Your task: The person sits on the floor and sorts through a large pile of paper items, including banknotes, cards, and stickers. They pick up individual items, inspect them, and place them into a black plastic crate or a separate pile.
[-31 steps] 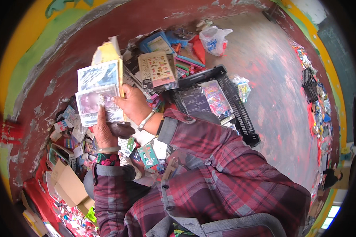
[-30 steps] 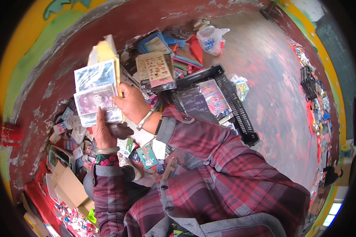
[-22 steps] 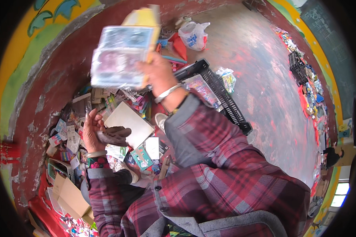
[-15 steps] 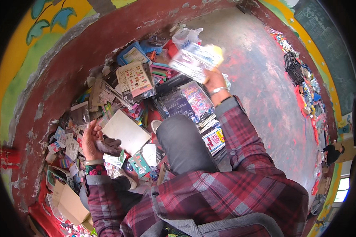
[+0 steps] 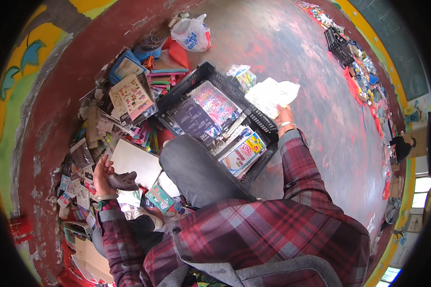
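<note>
My right hand point(image 5: 286, 117) grips a stack of white papers point(image 5: 271, 93) by its near edge, over the floor just past the right rim of a black plastic crate point(image 5: 262, 116). Their print is washed out by glare. Inside the crate stand a dark packet point(image 5: 196, 118), a colourful patterned packet point(image 5: 215, 104) and a white book point(image 5: 243, 153) with yellow and red on it. At the left, my left hand point(image 5: 102, 178) has its fingers curled, with a crumpled dark grey-brown thing point(image 5: 122, 181) against it; its kind is unclear. Beneath lies a white board point(image 5: 136, 163).
A heap of papers and stationery lines the red wall point(image 5: 48, 129) on the left, with a sticker sheet point(image 5: 130, 95) on top. White plastic bags point(image 5: 191, 33) lie beyond. Along the far right wall run more piles, another black crate point(image 5: 339, 46) and a person point(image 5: 401, 146).
My right hand has swung the papers right, from over the crate to beyond its right side. My view has turned, bringing the whole crate into sight. My left hand stays beside the heap.
</note>
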Action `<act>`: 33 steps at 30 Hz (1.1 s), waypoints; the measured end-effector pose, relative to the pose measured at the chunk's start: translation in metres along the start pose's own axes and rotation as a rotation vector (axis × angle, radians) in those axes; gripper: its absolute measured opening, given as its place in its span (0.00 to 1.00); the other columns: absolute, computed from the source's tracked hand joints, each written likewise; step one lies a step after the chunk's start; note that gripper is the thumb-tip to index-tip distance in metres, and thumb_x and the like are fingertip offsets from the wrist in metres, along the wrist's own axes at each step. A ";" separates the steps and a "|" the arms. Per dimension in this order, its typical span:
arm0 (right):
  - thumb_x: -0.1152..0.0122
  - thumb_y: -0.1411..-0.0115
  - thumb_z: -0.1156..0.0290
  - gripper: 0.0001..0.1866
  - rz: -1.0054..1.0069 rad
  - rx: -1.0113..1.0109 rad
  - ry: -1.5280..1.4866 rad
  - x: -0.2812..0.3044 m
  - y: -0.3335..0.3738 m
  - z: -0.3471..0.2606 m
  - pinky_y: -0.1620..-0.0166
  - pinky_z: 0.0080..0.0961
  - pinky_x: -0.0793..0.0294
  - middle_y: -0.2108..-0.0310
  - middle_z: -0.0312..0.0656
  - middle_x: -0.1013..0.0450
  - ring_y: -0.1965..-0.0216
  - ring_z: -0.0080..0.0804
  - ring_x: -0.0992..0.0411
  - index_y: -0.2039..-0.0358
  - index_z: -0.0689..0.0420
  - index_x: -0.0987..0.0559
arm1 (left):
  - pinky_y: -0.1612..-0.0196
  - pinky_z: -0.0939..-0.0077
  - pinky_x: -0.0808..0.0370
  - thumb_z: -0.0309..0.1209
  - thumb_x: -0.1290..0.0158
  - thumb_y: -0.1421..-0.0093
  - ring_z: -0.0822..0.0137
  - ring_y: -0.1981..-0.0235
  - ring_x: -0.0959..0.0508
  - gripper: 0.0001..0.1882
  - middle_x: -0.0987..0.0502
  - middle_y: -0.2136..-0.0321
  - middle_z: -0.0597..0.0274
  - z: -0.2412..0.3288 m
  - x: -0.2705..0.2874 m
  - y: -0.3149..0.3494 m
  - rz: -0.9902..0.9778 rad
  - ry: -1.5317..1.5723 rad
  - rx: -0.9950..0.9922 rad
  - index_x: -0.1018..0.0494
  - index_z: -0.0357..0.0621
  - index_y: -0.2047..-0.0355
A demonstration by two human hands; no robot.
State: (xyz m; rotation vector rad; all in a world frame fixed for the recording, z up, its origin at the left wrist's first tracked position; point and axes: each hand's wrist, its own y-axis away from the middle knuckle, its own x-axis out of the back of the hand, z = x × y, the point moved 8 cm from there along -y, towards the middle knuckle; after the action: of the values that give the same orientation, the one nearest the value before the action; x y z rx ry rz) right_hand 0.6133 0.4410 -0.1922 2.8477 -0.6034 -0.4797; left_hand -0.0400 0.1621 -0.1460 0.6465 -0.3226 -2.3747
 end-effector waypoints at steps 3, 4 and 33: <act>0.55 0.43 0.82 0.17 0.049 -0.041 0.022 0.073 -0.020 0.001 0.60 0.40 0.22 0.57 0.48 0.29 0.59 0.42 0.26 0.51 0.61 0.34 | 0.72 0.89 0.35 0.38 0.49 0.41 0.80 0.77 0.33 0.20 0.27 0.75 0.67 -0.006 -0.014 0.001 -0.052 -0.045 -0.002 0.31 0.34 0.56; 0.55 0.44 0.83 0.18 0.073 -0.058 -0.005 0.086 -0.012 -0.003 0.61 0.39 0.22 0.58 0.50 0.29 0.60 0.43 0.26 0.52 0.63 0.34 | 0.73 0.89 0.36 0.38 0.48 0.41 0.79 0.78 0.33 0.19 0.27 0.75 0.67 -0.007 -0.017 0.004 -0.057 -0.070 -0.005 0.30 0.34 0.56; 0.50 0.46 0.71 0.24 1.046 -0.474 0.587 0.404 0.194 0.145 0.63 0.34 0.28 0.64 0.49 0.27 0.62 0.44 0.27 0.47 0.54 0.37 | 0.70 0.86 0.35 0.38 0.50 0.41 0.77 0.75 0.32 0.18 0.25 0.71 0.68 -0.060 0.014 0.070 0.023 -0.107 0.103 0.29 0.39 0.55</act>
State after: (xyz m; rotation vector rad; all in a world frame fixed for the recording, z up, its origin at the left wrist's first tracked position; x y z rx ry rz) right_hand 0.8417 0.0794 -0.3885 1.7313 -1.4246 0.3378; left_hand 0.0189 0.0955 -0.1752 0.5607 -0.4993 -2.3873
